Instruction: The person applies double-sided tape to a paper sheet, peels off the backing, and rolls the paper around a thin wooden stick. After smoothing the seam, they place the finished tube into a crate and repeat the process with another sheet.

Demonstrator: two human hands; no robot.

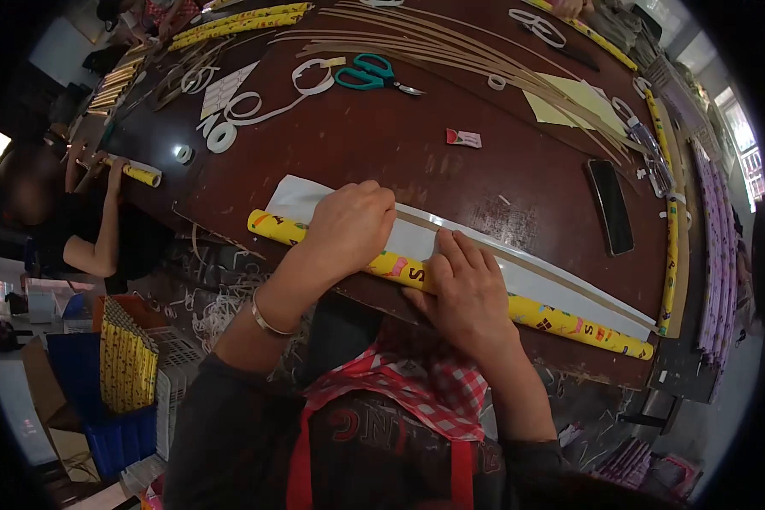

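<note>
A yellow patterned roll of wrapping paper (561, 323) lies along the table's near edge, with its white inner side (289, 197) partly unrolled beyond it. A narrow brown strip (561, 276) runs along the white side's far edge and reaches my left hand. My left hand (353, 225) is closed over the left part of the paper, fingers curled at the strip's end; the fingertips are hidden. Flat on the paper, my right hand (472, 293) has its fingers stretched toward the strip and its thumb on the yellow roll.
Beyond lie teal-handled scissors (370, 75), a small red-and-white packet (463, 138), long brown strips (450, 59) and a black phone (609, 206). Another person (102, 229) handles a yellow roll at left. A blue crate (76, 374) stands below; purple rolls (714, 255) are at right.
</note>
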